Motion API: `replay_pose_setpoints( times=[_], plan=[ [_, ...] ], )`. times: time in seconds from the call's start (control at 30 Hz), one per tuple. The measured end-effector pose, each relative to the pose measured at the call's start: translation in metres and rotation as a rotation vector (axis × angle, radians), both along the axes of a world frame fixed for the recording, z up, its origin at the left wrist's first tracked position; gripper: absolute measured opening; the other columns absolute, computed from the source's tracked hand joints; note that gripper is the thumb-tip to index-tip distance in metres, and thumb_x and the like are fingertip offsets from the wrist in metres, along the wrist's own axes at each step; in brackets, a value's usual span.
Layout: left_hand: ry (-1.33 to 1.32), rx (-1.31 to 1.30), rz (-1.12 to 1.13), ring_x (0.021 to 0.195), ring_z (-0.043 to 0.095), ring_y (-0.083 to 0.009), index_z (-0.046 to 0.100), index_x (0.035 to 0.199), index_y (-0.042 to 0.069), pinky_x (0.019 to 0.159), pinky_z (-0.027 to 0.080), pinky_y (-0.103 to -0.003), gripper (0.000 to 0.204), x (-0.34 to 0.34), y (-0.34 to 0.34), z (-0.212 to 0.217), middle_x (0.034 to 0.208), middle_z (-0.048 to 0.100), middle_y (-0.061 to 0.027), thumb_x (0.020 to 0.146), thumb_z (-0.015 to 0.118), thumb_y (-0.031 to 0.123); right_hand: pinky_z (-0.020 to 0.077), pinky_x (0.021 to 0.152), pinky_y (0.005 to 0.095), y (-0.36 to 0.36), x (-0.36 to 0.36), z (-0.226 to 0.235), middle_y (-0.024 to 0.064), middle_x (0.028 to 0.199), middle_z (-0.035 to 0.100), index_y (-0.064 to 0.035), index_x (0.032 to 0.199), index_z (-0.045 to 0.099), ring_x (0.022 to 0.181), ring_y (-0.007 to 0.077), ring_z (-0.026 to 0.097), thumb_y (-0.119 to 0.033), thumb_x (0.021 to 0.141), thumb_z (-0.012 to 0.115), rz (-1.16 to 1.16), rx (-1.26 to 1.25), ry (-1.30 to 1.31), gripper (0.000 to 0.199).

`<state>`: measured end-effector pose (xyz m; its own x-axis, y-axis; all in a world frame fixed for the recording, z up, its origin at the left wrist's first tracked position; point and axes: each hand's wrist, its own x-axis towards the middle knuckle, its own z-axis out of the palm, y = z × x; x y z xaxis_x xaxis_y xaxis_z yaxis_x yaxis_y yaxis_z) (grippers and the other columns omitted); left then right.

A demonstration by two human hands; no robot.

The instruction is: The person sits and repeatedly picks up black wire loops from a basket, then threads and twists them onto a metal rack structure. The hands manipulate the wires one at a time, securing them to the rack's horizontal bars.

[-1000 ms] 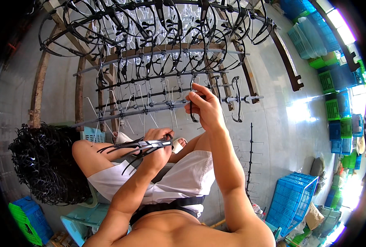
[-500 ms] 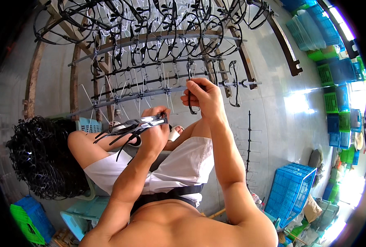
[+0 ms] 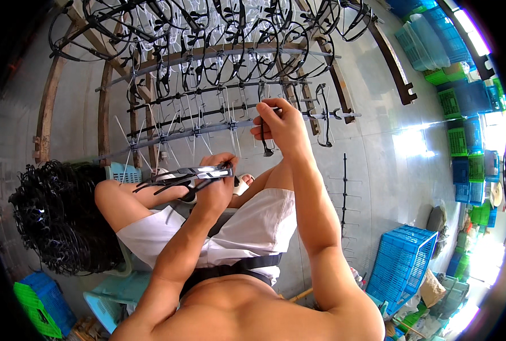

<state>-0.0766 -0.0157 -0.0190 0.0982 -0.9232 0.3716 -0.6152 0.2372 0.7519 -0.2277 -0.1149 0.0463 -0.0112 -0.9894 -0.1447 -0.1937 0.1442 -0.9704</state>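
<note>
1. A bundle of black frames (image 3: pixel 190 176) is gripped in the closed left hand (image 3: pixel 216 190) as ready stock.
2. One frame piece (image 3: pixel 264 136) is pinched by the right hand (image 3: pixel 284 128) just before the pegged rack (image 3: pixel 219 113), for hanging.

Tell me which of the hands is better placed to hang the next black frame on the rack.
Probably the right hand: it holds one black frame against the rack's pegged bar. The left hand sits lower, gripping the bundle of frames.

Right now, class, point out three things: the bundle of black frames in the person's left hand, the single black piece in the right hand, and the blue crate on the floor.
bundle of black frames (image 3: pixel 193 173), head view, on its middle.
single black piece (image 3: pixel 264 139), head view, on its hanging stem.
blue crate (image 3: pixel 401 264), head view, on its side wall.
</note>
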Motion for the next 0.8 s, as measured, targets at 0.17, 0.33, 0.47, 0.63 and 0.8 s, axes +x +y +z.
replay_pose_setpoints(
  times=[0.17, 0.33, 0.47, 0.63, 0.8],
  plan=[
    [0.661, 0.225, -0.054, 0.075, 0.055, -0.0115, 0.057, 0.098, 0.002, 0.068, 0.045, -0.025, 0.014, 0.017, 0.026, 0.027, 0.086, 0.058, -0.0053, 0.091, 0.059, 0.014, 0.0409, 0.085, 0.0437, 0.052, 0.023, 0.023, 0.0183, 0.108, 0.049, -0.003, 0.12, 0.05, 0.095, 0.0366, 0.049, -0.015, 0.081, 0.066, -0.028, -0.754, 0.847, 0.044],
    [1.224, 0.297, -0.017, 0.078, 0.051, -0.0063, 0.052, 0.105, 0.004, 0.071, 0.042, -0.02, 0.021, 0.028, 0.047, 0.065, 0.087, 0.055, -0.0016, 0.098, 0.049, 0.024, 0.0442, 0.067, 0.0268, 0.105, 0.039, 0.011, 0.0099, 0.102, 0.051, -0.0018, 0.117, 0.053, 0.084, 0.0148, 0.053, -0.022, 0.087, 0.066, 0.63, -0.162, -0.215, 0.038],
    [1.225, 0.324, -0.069, 0.076, 0.048, -0.012, 0.053, 0.107, 0.007, 0.072, 0.04, -0.025, 0.038, 0.056, 0.056, 0.056, 0.083, 0.049, -0.002, 0.097, 0.043, 0.042, 0.0414, 0.07, 0.0223, 0.109, 0.034, 0.007, 0.004, 0.103, 0.049, 0.0012, 0.113, 0.055, 0.081, 0.0076, 0.049, -0.013, 0.087, 0.065, 0.67, 0.296, -0.484, 0.031],
    [1.339, -0.069, -0.274, 0.066, 0.045, -0.019, 0.045, 0.1, 0.004, 0.064, 0.043, -0.032, 0.029, 0.048, 0.078, 0.058, 0.077, 0.047, -0.0092, 0.098, 0.042, 0.032, 0.042, 0.071, 0.0229, 0.107, 0.045, 0.002, 0.0027, 0.091, 0.049, 0.0005, 0.103, 0.055, 0.079, 0.0106, 0.047, -0.017, 0.091, 0.058, 0.424, -0.042, -0.273, 0.021],
    [0.644, -0.208, -0.529, 0.08, 0.057, -0.0268, 0.051, 0.102, 0.003, 0.076, 0.046, -0.036, 0.028, 0.064, 0.081, 0.064, 0.091, 0.058, -0.0157, 0.085, 0.068, 0.016, 0.0428, 0.076, 0.0286, 0.143, 0.05, -0.021, 0.0065, 0.101, 0.048, -0.0001, 0.106, 0.049, 0.092, 0.0136, 0.048, -0.041, 0.097, 0.046, 0.378, 0.542, -0.809, 0.042]
  ],
)
